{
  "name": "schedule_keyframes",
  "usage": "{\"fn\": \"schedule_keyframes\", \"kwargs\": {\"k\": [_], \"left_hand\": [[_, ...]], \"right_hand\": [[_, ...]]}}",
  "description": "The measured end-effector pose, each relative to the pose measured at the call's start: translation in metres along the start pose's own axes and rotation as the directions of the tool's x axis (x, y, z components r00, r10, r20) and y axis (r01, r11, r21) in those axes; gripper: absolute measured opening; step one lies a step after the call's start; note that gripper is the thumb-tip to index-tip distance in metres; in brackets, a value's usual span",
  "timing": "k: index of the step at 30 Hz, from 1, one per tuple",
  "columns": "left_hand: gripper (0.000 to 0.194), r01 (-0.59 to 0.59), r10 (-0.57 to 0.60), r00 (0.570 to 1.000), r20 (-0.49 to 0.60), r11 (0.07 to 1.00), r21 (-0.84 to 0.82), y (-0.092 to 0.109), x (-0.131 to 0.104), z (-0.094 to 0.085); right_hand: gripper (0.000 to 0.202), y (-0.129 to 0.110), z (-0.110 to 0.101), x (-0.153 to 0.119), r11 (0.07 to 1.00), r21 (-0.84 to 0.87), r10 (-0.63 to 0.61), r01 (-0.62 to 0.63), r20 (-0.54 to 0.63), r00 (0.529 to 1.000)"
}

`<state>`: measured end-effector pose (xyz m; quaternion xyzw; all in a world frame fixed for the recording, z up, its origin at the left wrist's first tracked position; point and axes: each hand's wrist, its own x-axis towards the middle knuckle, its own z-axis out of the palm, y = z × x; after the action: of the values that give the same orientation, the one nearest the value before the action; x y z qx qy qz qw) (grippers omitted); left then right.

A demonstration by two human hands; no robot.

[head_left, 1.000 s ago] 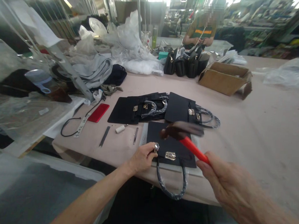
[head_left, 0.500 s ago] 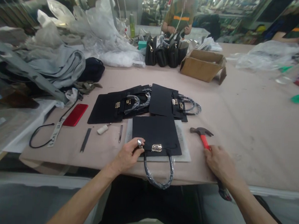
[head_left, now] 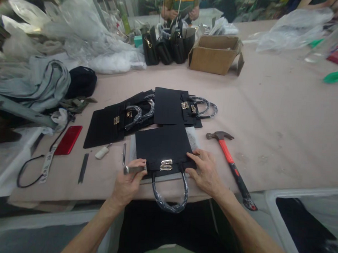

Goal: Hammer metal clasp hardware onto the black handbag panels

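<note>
A black bag panel (head_left: 161,143) lies on a pale slab (head_left: 193,137) in front of me, with a gold clasp (head_left: 166,165) near its lower edge. Its plastic-wrapped handle (head_left: 169,206) hangs towards me past the table edge. My left hand (head_left: 126,186) is closed around a short metal punch (head_left: 131,170), lying sideways at the panel's lower left corner. At the lower right corner, my right hand (head_left: 207,172) pinches the panel between thumb and fingers. A claw hammer (head_left: 226,151) with a red and black handle rests on the table to the right.
More black bag panels (head_left: 170,105) with wrapped handles lie behind. Leftwards are a pen-like tool (head_left: 124,154), a white-handled tool (head_left: 102,152), a dark metal strip (head_left: 83,168) and a red phone (head_left: 68,140). Finished-looking black bags (head_left: 179,46) and a cardboard box (head_left: 214,53) stand at the back.
My right hand has let go of the hammer, now lying on the table, and moved left onto the panel. The punch in my left hand has tipped sideways. The view has shifted.
</note>
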<state>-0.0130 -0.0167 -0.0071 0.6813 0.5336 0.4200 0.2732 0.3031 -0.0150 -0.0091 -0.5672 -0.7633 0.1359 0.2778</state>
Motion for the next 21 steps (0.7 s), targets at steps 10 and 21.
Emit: {"fn": "schedule_keyframes", "kwargs": {"k": [10, 21], "left_hand": [[0.017, 0.215, -0.218, 0.975, 0.032, 0.908, -0.36, 0.044, 0.042, 0.031], [0.013, 0.211, -0.14, 0.969, 0.204, 0.901, -0.38, 0.05, 0.05, 0.089]], "right_hand": [[0.037, -0.01, 0.009, -0.009, 0.998, -0.005, -0.056, 0.056, -0.134, 0.989], [0.028, -0.007, 0.016, -0.013, 0.995, 0.054, -0.077, 0.086, -0.139, 0.987]]}}
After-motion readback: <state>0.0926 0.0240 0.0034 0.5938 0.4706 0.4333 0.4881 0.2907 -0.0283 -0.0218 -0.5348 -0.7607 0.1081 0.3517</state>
